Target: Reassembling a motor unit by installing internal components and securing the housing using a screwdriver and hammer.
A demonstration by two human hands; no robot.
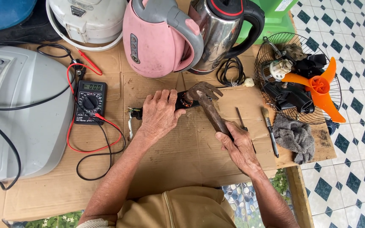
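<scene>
1. the person's two bare forearms are reaching up from the bottom edge over a tan garment, one on each side.
2. the right hand (238, 145) is lying nearest, its fingers (224, 137) wrapping tight around the handle of a rusty claw hammer (210, 105); the handle is slanting up and to the left, and the claws are pointing up and right.
3. the hammer's head is sitting on or just above a small black motor part (186, 100) showing copper windings; contact is hard to tell.
4. the left hand (159, 114) is lying palm down on that same part, fingers (165, 96) close together and pressing over its left end, pinning it to the tabletop (182, 160), which is wearing a sheet of brown cardboard.
5. just right of the right hand a thin dark tool (240, 119) and a small brush (270, 128) are lying side by side, with a grey rag (294, 137) beside them.
6. left of the left hand a black multimeter (89, 101) is resting with red and black leads looping around it, and a grey appliance casing (22, 114) is filling the left edge.
7. farther right a wire fan guard (296, 78) is holding an orange blade (320, 86) and black motor pieces.
8. at the far edge a pink kettle (159, 36), a steel kettle (222, 31) and a white cooker (87, 21) are standing in a row.
9. beyond the tabletop's right side the floor (355, 139) is showing white tiles with dark diamonds.
</scene>
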